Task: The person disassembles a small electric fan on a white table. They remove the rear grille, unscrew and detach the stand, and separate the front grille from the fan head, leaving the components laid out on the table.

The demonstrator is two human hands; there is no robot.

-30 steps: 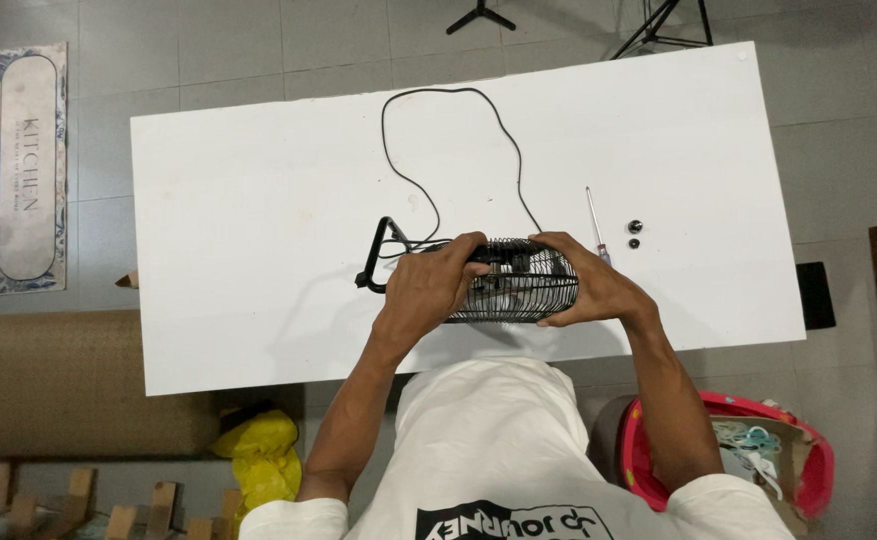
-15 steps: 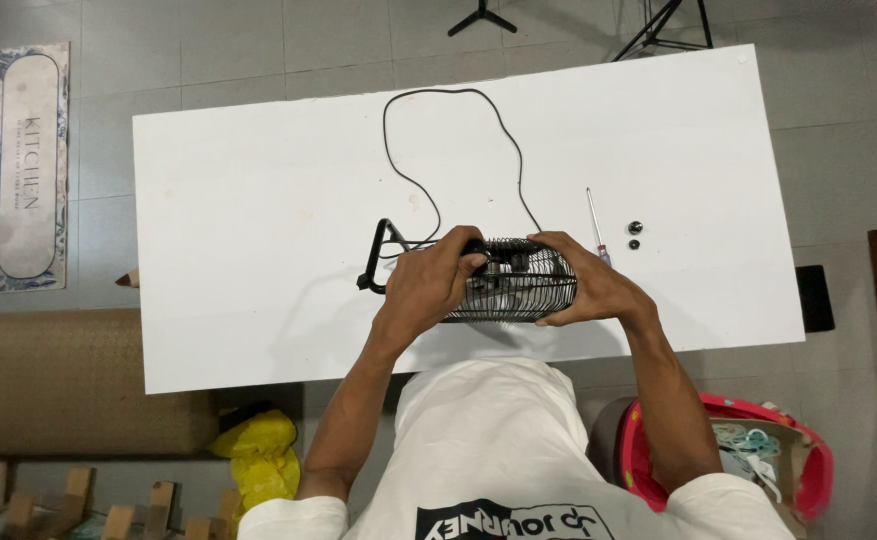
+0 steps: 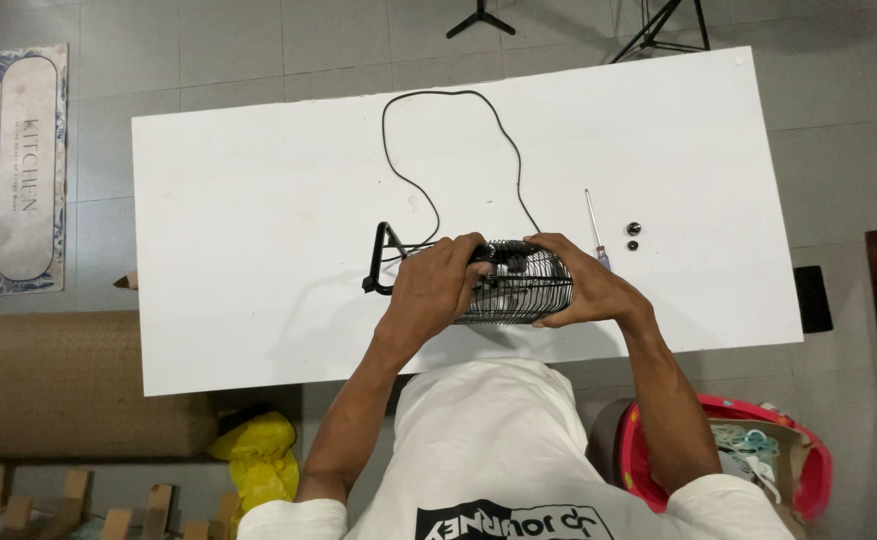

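A: Entry, head view. Where is the fan (image 3: 515, 283)?

B: On the white table (image 3: 259, 230), close to the near edge, just ahead of the person's chest. It is a small black wire-cage fan, lying with the cage toward the camera.

A: Hands?

B: Left hand (image 3: 435, 290) is wrapped over the left side of the fan cage, fingers curled onto the top. Right hand (image 3: 587, 288) grips the right side of the fan, thumb along the rim. Both are closed on the fan; neither is free.

A: Stand?

B: A black bent-bar stand (image 3: 381, 258) sticks out to the left of the fan, resting on the table.

A: Cord?

B: A black cord (image 3: 429, 130) runs from behind the fan toward the far edge of the table, loops, and comes back to the fan.

A: Other items near the fan?

B: A thin screwdriver (image 3: 595, 228) lies just right of the fan, near the right hand, not touching it as far as I can tell. Two small dark screws or knobs (image 3: 634, 235) sit further right of the fan; too small to tell which.
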